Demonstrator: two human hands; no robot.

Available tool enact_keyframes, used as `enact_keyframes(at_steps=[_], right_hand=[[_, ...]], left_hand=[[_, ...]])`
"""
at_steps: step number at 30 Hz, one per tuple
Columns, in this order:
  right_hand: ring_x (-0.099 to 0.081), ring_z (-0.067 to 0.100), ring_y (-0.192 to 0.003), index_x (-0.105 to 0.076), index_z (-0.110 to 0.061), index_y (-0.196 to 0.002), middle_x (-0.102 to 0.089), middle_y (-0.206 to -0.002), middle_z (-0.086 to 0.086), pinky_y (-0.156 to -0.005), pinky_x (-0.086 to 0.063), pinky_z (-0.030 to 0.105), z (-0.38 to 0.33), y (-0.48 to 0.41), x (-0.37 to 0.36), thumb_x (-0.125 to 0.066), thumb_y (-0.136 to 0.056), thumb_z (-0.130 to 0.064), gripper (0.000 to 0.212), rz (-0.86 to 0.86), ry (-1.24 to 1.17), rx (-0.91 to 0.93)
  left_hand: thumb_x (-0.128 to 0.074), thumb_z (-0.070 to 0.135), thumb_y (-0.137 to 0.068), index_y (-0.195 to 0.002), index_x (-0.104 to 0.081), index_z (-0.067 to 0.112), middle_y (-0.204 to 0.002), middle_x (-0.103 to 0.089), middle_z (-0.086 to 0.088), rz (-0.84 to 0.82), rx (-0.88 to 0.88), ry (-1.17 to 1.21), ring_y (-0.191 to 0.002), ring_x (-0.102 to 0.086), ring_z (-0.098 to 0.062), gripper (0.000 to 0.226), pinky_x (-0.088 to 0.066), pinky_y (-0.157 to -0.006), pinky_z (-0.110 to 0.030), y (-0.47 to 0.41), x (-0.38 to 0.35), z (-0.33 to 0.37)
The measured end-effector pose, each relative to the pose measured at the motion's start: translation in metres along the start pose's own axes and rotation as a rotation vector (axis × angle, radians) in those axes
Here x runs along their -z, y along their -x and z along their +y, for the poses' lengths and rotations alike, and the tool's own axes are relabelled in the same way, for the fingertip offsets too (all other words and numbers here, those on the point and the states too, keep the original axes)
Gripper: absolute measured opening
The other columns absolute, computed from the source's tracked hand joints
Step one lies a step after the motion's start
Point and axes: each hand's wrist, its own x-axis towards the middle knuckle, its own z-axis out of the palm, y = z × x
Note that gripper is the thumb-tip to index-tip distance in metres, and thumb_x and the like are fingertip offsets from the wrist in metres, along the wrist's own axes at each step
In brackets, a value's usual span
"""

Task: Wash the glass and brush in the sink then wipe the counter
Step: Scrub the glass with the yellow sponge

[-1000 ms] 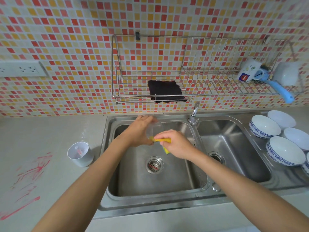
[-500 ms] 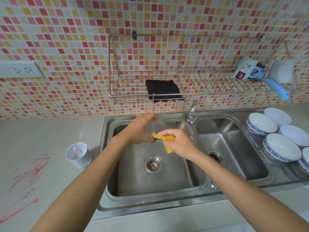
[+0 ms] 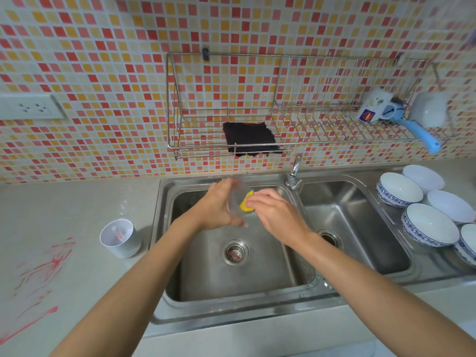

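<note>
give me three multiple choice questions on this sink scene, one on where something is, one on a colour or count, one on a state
1. Where is the dark cloth?
A. in the wire rack on the wall
B. in the right basin
C. on the counter by the cup

2. What colour is the sponge?
A. blue
B. yellow
C. white

3. What is the glass's state?
A. standing on the counter
B. lying in the basin
C. held above the left basin

Answers:
1. A, it lies in the wire rack above the tap.
2. B, yellow shows at the right hand.
3. C, the left hand grips it clear of the sink floor.
</note>
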Motion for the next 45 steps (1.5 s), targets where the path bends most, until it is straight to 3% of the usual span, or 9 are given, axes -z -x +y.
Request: enact_keyframes(at_steps=[6, 10, 13, 16, 23, 28, 33, 38, 45], right_hand=[[-0.057, 0.015, -0.104, -0.072, -0.015, -0.111, -0.070, -0.112, -0.003, -0.095, -0.038, 0.017, -0.019, -0.015, 0.002, -0.065, -0.084, -0.002, 0.030, -0.031, -0.279, -0.174], [-0.062, 0.013, -0.104, -0.072, -0.017, -0.112, -0.070, -0.114, -0.003, -0.094, -0.045, 0.026, -0.019, -0.020, -0.004, -0.060, -0.088, -0.005, 0.029, -0.198, -0.410, -0.305], [-0.058, 0.022, -0.110, -0.072, -0.012, -0.109, -0.070, -0.110, 0.001, -0.093, -0.050, 0.038, -0.009, -0.024, -0.008, -0.066, -0.077, 0.006, 0.037, -0.202, -0.023, 0.039], [-0.058, 0.024, -0.109, -0.072, -0.011, -0.103, -0.070, -0.108, -0.001, -0.088, -0.052, 0.037, -0.008, -0.029, -0.011, -0.077, -0.062, 0.006, 0.045, -0.090, 0.166, 0.134], [-0.058, 0.017, -0.110, -0.074, -0.013, -0.107, -0.071, -0.111, 0.000, -0.098, -0.036, 0.010, -0.038, -0.028, -0.027, -0.059, -0.086, 0.003, 0.030, -0.185, -0.370, -0.287], [-0.057, 0.024, -0.109, -0.072, -0.011, -0.108, -0.069, -0.112, 0.000, -0.090, -0.053, 0.037, -0.020, -0.041, -0.032, -0.065, -0.070, 0.014, 0.046, -0.093, 0.038, 0.008], [-0.055, 0.020, -0.111, -0.071, -0.016, -0.113, -0.069, -0.117, -0.003, -0.100, -0.037, 0.022, -0.046, -0.063, -0.029, -0.058, -0.089, -0.003, 0.031, -0.199, -0.255, -0.277], [-0.061, 0.001, -0.103, -0.071, -0.019, -0.112, -0.070, -0.112, -0.009, -0.093, -0.045, 0.015, -0.057, -0.132, 0.009, -0.065, -0.088, -0.012, 0.026, 0.233, -0.509, -0.451], [-0.061, 0.017, -0.110, -0.069, -0.012, -0.115, -0.067, -0.119, 0.001, -0.092, -0.042, 0.021, -0.033, -0.229, -0.012, -0.062, -0.092, -0.016, 0.024, 0.128, -0.325, -0.611]], left_hand=[[-0.089, 0.036, -0.060, -0.128, -0.039, 0.018, -0.124, -0.039, 0.003, 0.204, -0.030, -0.007, -0.113, -0.046, -0.012, 0.086, -0.046, -0.099, -0.029, 0.001, -0.001, -0.011], [-0.082, 0.043, -0.057, -0.131, -0.042, 0.030, -0.129, -0.044, 0.009, 0.165, -0.006, -0.195, -0.122, -0.041, -0.018, 0.085, -0.034, -0.108, -0.055, 0.004, 0.003, -0.022], [-0.084, 0.042, -0.061, -0.137, -0.043, 0.029, -0.135, -0.047, 0.009, 0.099, -0.032, -0.247, -0.124, -0.040, -0.017, 0.087, -0.036, -0.108, -0.043, 0.005, 0.003, -0.023], [-0.087, 0.031, -0.061, -0.137, -0.046, 0.020, -0.134, -0.050, 0.004, 0.106, -0.076, -0.185, -0.123, -0.044, -0.017, 0.086, -0.031, -0.103, -0.022, 0.004, 0.007, -0.024], [-0.085, 0.026, -0.065, -0.140, -0.044, 0.020, -0.136, -0.048, 0.003, 0.054, -0.044, -0.227, -0.124, -0.043, -0.019, 0.085, -0.029, -0.098, -0.019, 0.007, 0.014, -0.037], [-0.088, 0.027, -0.062, -0.138, -0.046, 0.020, -0.136, -0.051, 0.003, 0.112, -0.016, -0.133, -0.124, -0.045, -0.018, 0.088, -0.031, -0.101, -0.020, 0.006, 0.021, -0.046], [-0.088, 0.033, -0.062, -0.139, -0.044, 0.021, -0.136, -0.050, 0.003, 0.115, 0.056, -0.113, -0.122, -0.047, -0.017, 0.090, -0.042, -0.106, -0.034, 0.013, 0.029, -0.067], [-0.087, 0.030, -0.064, -0.139, -0.043, 0.021, -0.137, -0.050, 0.001, 0.177, 0.085, -0.094, -0.122, -0.045, -0.021, 0.087, -0.037, -0.104, -0.032, 0.026, 0.044, -0.091], [-0.087, 0.031, -0.064, -0.138, -0.042, 0.026, -0.138, -0.048, 0.004, 0.188, 0.102, -0.040, -0.123, -0.043, -0.019, 0.086, -0.040, -0.105, -0.034, 0.026, 0.057, -0.099]])
